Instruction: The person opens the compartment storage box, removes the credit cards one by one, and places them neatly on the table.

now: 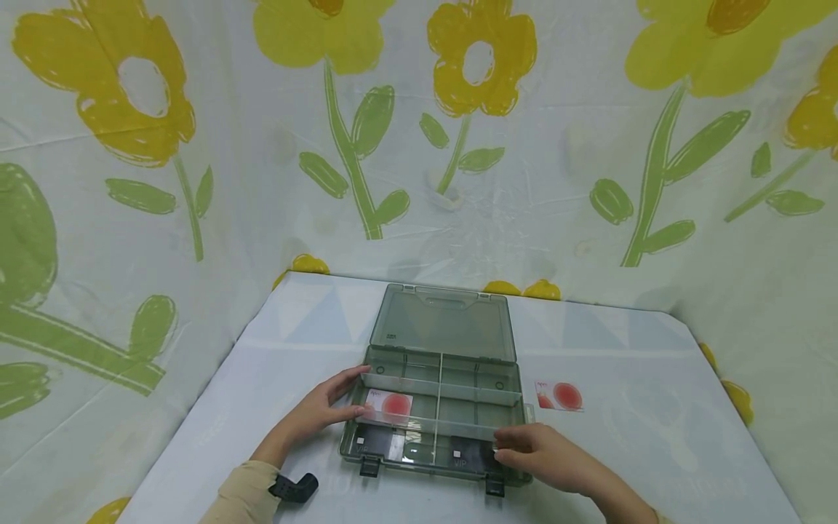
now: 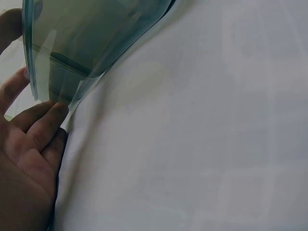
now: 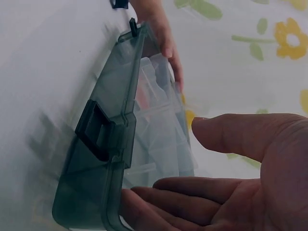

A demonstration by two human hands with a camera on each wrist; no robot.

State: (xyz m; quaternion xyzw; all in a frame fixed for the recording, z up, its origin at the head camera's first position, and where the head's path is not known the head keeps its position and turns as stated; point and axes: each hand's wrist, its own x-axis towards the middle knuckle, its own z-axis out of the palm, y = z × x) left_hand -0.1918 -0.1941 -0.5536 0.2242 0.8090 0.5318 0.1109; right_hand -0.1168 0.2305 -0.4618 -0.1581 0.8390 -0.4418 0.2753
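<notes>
A translucent grey-green divided plastic box (image 1: 481,413) lies with its lid (image 1: 445,320) folded back. My left hand (image 1: 317,406) rests along its left edge, fingers and thumb spread and touching the rim. At the right front corner my right hand (image 1: 550,457) has its fingertips against the box; its thumb stands apart from the rim in the right wrist view. A white card with a red circle (image 1: 391,404) lies in the left middle compartment. Dark VIP cards, one at left (image 1: 376,441) and one at right (image 1: 468,453), are in the front compartments.
Another white card with a red circle (image 1: 559,396) lies on the white table (image 1: 655,437) right of the box. Two dark latches, left (image 1: 369,466) and right (image 1: 495,485), project from the box front. A flower-printed cloth (image 1: 524,167) surrounds the table's back and sides.
</notes>
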